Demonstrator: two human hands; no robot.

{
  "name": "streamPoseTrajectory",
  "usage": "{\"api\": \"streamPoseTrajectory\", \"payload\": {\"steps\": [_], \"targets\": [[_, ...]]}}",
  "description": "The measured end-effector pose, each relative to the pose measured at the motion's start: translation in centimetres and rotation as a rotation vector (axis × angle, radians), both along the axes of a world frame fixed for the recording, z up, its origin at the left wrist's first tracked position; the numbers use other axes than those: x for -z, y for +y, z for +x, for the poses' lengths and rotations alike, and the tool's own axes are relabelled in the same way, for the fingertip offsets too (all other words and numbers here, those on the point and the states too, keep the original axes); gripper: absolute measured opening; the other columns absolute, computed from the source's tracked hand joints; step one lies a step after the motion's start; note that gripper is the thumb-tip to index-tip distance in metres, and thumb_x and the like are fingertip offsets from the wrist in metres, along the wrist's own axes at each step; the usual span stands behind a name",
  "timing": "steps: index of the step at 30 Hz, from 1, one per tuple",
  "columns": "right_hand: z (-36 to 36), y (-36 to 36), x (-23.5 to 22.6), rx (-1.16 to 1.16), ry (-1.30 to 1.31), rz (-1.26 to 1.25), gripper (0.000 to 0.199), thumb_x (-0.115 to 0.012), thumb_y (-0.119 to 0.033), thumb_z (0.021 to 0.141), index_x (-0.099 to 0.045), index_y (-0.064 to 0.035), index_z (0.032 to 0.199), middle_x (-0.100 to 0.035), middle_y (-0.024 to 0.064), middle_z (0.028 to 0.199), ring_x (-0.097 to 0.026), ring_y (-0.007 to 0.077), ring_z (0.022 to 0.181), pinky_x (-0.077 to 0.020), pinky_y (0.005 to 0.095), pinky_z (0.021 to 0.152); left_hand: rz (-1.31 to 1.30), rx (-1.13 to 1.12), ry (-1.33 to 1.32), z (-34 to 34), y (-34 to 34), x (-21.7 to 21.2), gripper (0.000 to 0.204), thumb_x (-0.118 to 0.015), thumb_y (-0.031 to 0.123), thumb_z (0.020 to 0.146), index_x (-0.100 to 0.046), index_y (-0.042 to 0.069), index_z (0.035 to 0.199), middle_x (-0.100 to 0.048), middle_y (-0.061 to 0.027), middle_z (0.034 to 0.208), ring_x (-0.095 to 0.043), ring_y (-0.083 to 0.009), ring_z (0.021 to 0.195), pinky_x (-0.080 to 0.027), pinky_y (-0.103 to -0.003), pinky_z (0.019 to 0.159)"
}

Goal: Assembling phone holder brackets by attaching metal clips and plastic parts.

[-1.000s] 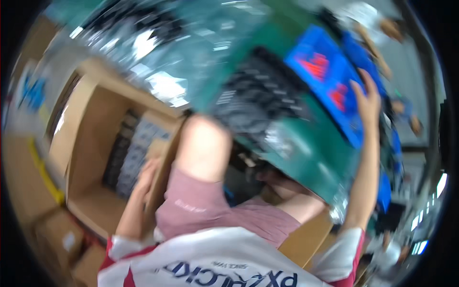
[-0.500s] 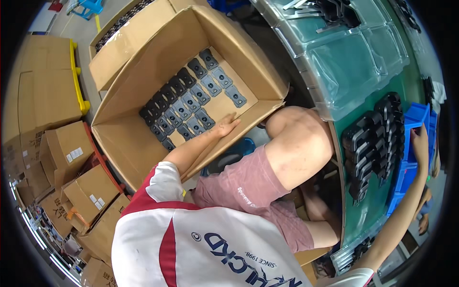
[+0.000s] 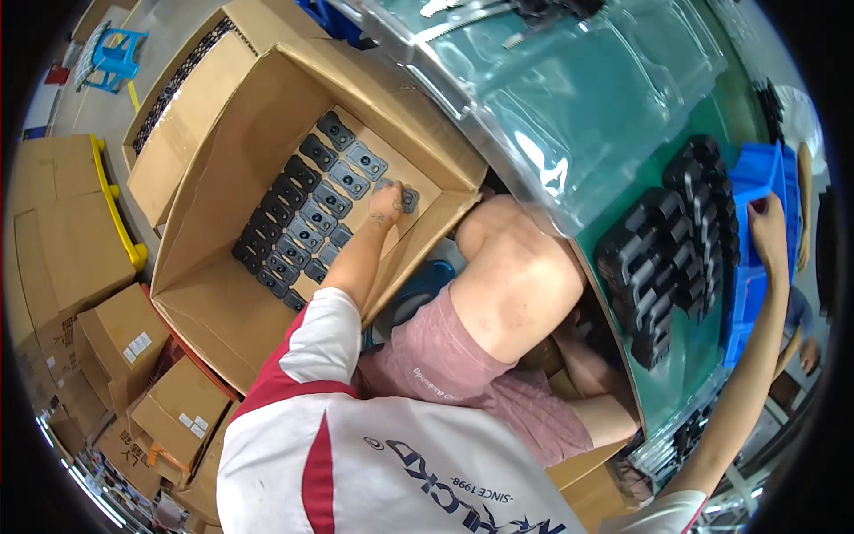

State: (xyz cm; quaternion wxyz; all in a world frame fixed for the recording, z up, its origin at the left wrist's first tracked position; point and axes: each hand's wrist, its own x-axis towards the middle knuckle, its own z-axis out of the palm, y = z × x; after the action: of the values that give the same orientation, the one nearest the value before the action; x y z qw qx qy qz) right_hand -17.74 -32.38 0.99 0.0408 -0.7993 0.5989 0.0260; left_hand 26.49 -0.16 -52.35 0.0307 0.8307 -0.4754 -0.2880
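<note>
head view: left hand (image 3: 388,203) places black part (image 3: 405,197) in cardboard box (image 3: 231,222).

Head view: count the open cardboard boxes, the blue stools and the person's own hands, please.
Open cardboard boxes: 2 (near box, far box)
Blue stool: 1
Own hands: 2 (left hand on a dark part, right hand at the blue bin)
Total: 5

Left hand (image 3: 389,203) now deeper in box (image 3: 222,294)

A factory packing station: stacked cardboard cartons (image 3: 116,347), green workbench (image 3: 614,116), blue bins (image 3: 756,178).
</note>
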Motion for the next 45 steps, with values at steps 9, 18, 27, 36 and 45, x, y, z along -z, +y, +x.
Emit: {"api": "streamPoseTrajectory", "payload": {"steps": [9, 18, 27, 36, 45], "targets": [[3.7, 2.3, -2.4, 0.062, -0.109, 0.010, 0.032, -0.061, -0.020, 0.081, -0.064, 0.0051, 0.101, -0.067, 0.0131, 0.086, -0.060, 0.0160, 0.071, -0.0480, 0.0266, 0.065, -0.202, -0.421, 0.580, 0.6, 5.1, -18.1, 0.030, -0.059, 0.019, 0.088, -0.056, -0.002, 0.109, -0.062, -0.0164, 0.099, -0.064, -0.0284, 0.079, -0.050, -0.035, 0.072], [0.6, 11.9, -4.7, 0.158, -1.327, -0.026, 0.037, -0.056, -0.015, 0.090, -0.055, 0.0055, 0.121, -0.063, 0.0121, 0.098, -0.058, 0.0129, 0.083, -0.0444, 0.0200, 0.073, -0.807, -0.747, 1.558, -3.6, 8.2, -34.1, 0.043, -0.040, 0.025, 0.097, -0.037, -0.002, 0.130, -0.053, -0.0241, 0.120, -0.064, -0.0316, 0.089, -0.054, -0.037, 0.074], [3.6, 27.8, 0.5, 0.125, -1.644, 0.312, 0.020, -0.054, -0.010, 0.090, -0.051, 0.0014, 0.107, -0.063, 0.0160, 0.079, -0.052, 0.0126, 0.049, -0.0415, 0.0188, 0.042, -0.819, -0.363, 1.813, -9.5, 5.6, -39.3, 0.052, -0.030, 0.036, 0.099, -0.031, -0.001, 0.136, -0.049, -0.0259, 0.126, -0.064, -0.0319, 0.084, -0.054, -0.036, 0.065], [5.4, 34.1, 5.3, 0.303, -1.749, 0.436, 0.020, -0.058, -0.008, 0.088, -0.052, 0.0033, 0.103, -0.064, 0.0186, 0.077, -0.055, 0.0155, 0.051, -0.0451, 0.0212, 0.045, -0.758, -0.319, 1.828, -9.8, 4.9, -40.8, 0.053, -0.035, 0.035, 0.098, -0.029, -0.003, 0.134, -0.046, -0.0284, 0.128, -0.064, -0.0350, 0.085, -0.054, -0.036, 0.063], [7.4, 35.7, 5.0, 0.387, -1.820, 0.508, 0.018, -0.058, -0.002, 0.086, -0.055, 0.0049, 0.103, -0.067, 0.0205, 0.083, -0.058, 0.0151, 0.055, -0.0455, 0.0204, 0.047, -0.555, -0.231, 1.957, -13.3, 7.2, -43.2, 0.052, -0.041, 0.026, 0.097, -0.030, -0.008, 0.135, -0.053, -0.0275, 0.116, -0.064, -0.0360, 0.092, -0.054, -0.036, 0.077]]}}
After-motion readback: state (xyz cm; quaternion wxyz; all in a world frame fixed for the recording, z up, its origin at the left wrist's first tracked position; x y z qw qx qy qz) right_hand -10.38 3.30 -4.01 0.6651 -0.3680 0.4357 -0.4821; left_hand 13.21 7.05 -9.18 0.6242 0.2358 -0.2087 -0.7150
